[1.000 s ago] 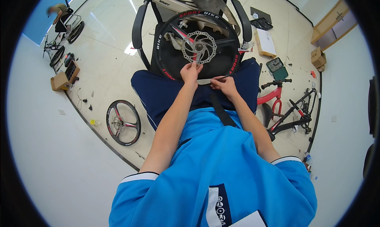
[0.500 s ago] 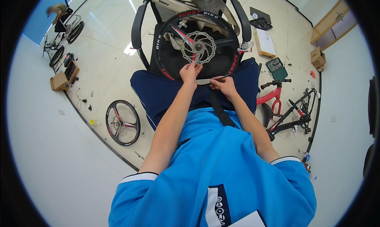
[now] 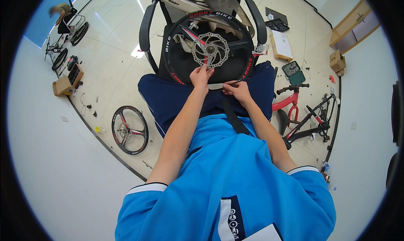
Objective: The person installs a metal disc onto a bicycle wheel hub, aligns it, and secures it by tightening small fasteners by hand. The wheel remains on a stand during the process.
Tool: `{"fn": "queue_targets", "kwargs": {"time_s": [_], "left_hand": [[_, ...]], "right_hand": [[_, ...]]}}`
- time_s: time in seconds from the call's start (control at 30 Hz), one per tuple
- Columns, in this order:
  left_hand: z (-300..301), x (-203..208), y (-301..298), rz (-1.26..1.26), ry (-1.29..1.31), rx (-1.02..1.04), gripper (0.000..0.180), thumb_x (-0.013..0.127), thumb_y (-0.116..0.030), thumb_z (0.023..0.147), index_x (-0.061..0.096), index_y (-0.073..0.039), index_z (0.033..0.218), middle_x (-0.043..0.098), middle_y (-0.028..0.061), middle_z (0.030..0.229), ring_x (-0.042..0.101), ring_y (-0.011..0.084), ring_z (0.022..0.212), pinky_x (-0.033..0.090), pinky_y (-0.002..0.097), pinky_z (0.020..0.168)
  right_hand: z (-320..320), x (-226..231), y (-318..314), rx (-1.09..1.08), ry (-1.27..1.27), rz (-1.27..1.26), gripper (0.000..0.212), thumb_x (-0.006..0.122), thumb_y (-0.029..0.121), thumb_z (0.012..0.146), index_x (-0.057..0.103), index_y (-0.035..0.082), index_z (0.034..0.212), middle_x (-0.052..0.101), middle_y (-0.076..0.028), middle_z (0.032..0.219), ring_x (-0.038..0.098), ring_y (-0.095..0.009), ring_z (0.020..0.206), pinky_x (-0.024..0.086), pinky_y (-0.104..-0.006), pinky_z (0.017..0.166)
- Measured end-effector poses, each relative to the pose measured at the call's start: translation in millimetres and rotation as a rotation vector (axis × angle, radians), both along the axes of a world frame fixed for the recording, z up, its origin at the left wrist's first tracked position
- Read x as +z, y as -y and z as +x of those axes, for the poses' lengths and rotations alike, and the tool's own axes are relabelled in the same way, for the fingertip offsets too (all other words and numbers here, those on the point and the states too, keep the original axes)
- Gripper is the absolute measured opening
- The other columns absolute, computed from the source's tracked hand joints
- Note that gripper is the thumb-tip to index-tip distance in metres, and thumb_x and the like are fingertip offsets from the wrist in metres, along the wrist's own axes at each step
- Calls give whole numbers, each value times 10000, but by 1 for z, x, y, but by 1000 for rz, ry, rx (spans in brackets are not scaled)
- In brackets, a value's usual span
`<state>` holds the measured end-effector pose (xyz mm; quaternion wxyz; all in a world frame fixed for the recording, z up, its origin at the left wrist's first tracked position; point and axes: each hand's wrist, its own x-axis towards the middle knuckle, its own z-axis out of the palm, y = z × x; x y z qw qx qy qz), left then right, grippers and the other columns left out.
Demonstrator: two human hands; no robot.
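A bicycle wheel (image 3: 168,64) with a black rim and red and white lettering lies flat on the seat of an office chair, just beyond my knees. At its hub is a silver brake disc (image 3: 225,51) with cut-out holes. My left hand (image 3: 200,77) is closed in a pinch at the near edge of the disc; what lies between the fingertips is hidden. Close to the wheel's near rim, over my lap, my right hand (image 3: 237,91) is closed round a thin dark rod (image 3: 241,80). A dark strap (image 3: 234,115) hangs down my front.
White frame parts (image 3: 185,2) lie on the chair behind the wheel, between its armrests (image 3: 145,28). A second wheel (image 3: 145,131) leans at left. On the right are a red balance bike (image 3: 288,101), a black bike frame (image 3: 309,119) and a green tool case (image 3: 296,76). A person (image 3: 61,9) sits far left.
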<state>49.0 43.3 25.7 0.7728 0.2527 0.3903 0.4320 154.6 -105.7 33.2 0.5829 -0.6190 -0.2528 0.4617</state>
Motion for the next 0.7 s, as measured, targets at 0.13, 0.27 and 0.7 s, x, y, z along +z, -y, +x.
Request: {"fn": "queue_targets", "kwargs": {"time_s": [0.13,0.27,0.7], "left_hand": [[1,-1,-1,9,-3,9,192,603,-94,974,546,88,1002,622,148,917,694,250,809,617,313,743],[0,-1,-2,7,-8,10,193,604,-93,972,547,89,1004,622,149,920,693,249,811,617,311,744],[0,0,0,-15,6,10,195,601,-97,973,546,84,1020,625,152,923,690,242,808,613,301,731]], "right_hand": [[0,-2,0,-1,-3,0,192,733,88,878,713,-58,1001,724,-121,877,701,-164,750,580,-269,680],[1,-2,0,10,2,-4,201,727,94,885,709,-56,1017,723,-124,896,703,-169,767,582,-270,693],[-1,1,1,0,6,-3,195,733,89,879,713,-60,1003,724,-123,878,700,-167,753,580,-272,681]]}}
